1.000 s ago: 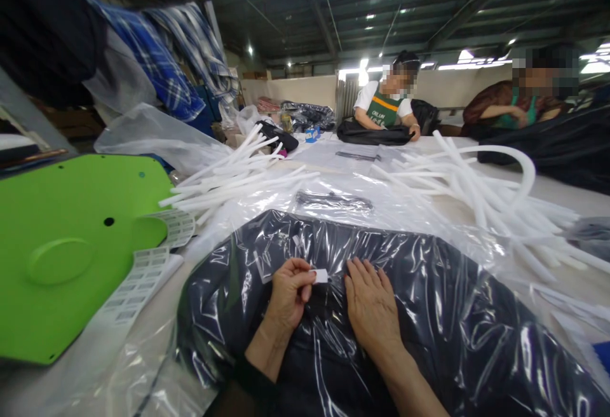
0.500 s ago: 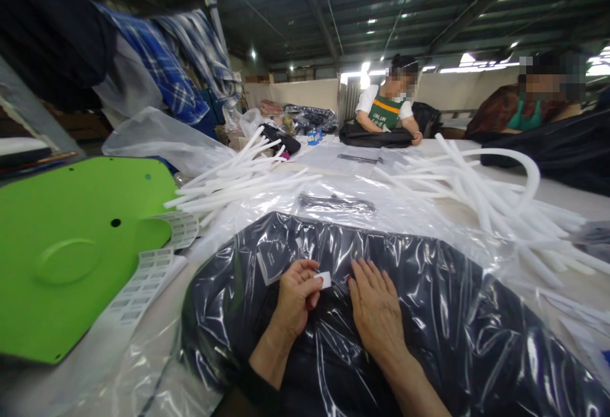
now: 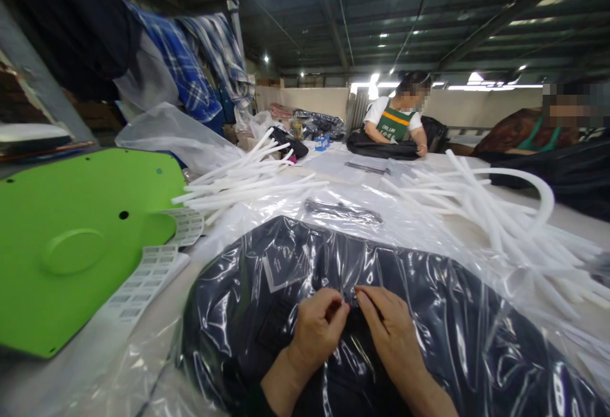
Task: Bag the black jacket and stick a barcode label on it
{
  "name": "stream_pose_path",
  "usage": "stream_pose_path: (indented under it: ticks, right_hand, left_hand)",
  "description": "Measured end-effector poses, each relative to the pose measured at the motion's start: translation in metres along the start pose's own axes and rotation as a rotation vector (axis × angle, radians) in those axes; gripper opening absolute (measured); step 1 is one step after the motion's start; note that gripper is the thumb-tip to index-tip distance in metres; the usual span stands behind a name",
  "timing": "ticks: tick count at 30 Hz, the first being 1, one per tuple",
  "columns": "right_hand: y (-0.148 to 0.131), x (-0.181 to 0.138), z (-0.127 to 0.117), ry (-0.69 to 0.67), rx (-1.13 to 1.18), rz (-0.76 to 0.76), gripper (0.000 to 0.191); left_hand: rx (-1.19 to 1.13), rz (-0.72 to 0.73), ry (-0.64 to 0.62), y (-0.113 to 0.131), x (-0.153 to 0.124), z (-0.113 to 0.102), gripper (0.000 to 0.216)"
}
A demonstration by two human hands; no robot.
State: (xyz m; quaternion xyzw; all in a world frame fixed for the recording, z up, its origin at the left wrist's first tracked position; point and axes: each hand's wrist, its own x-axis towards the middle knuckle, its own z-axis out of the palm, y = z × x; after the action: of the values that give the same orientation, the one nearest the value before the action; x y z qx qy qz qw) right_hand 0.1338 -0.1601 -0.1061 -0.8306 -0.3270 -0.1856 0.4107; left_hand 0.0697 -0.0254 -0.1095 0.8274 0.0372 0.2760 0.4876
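A black padded item in a clear plastic bag [image 3: 443, 302] spreads across the table below me. My left hand [image 3: 317, 325] is closed in a pinch over the middle of the bag; what lies between its fingertips is hidden. Just to its right, my right hand [image 3: 393, 331] has its thumb and fingertips drawn together at the plastic. Whatever they pinch is too small to make out. A narrow gap separates the two sets of fingertips. Left of them, a dark printed sheet with a pale edge [image 3: 286, 266] shows under the film.
A large green panel [image 3: 76, 213] and white label strips [image 3: 143, 277] lie at left. White foam tubes [image 3: 248, 178] are piled left, with more white tubes [image 3: 495, 207] at right. Two co-workers handle black items across the table; one wears a green apron [image 3: 393, 123].
The small white label in my left fingers is no longer visible. My right hand has gone from lying flat to a pinch, and both hands are closer together. The view has shifted slightly.
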Motion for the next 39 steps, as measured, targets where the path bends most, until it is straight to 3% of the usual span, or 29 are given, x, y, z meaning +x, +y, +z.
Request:
stream_pose_path:
  ticks: [7, 13, 16, 19, 22, 26, 33, 39]
  right_hand:
    - [-0.014, 0.022, -0.007, -0.170, 0.055, 0.158, 0.028]
    - [-0.018, 0.043, -0.004, -0.356, -0.193, 0.112, 0.004]
    - [-0.014, 0.049, -0.003, -0.395, -0.214, 0.052, 0.012]
    - [-0.009, 0.048, -0.002, -0.418, -0.193, -0.001, 0.015]
    - [-0.004, 0.044, -0.001, -0.420, -0.139, -0.046, 0.015]
    - [-0.002, 0.037, 0.002, -0.399, -0.059, -0.103, 0.017]
    - [0.002, 0.028, 0.005, -0.364, 0.043, -0.124, 0.020]
    - [0.004, 0.022, 0.007, -0.337, 0.131, -0.032, 0.019]
  left_hand:
    - [0.273, 0.335, -0.035, -0.005, -0.006, 0.010, 0.019]
    - [0.480, 0.486, 0.014, -0.005, -0.009, 0.014, 0.021]
    - [0.494, 0.510, -0.011, -0.001, -0.008, 0.012, 0.020]
    - [0.346, 0.444, -0.040, 0.001, -0.007, 0.009, 0.021]
    - [0.126, 0.188, 0.058, -0.002, -0.004, 0.007, 0.014]
    - [-0.016, -0.088, 0.116, -0.010, 0.003, 0.008, 0.027]
    - [-0.032, -0.103, 0.031, -0.013, 0.007, 0.008, 0.027]
    - [0.000, -0.121, 0.017, -0.013, 0.006, 0.009, 0.027]
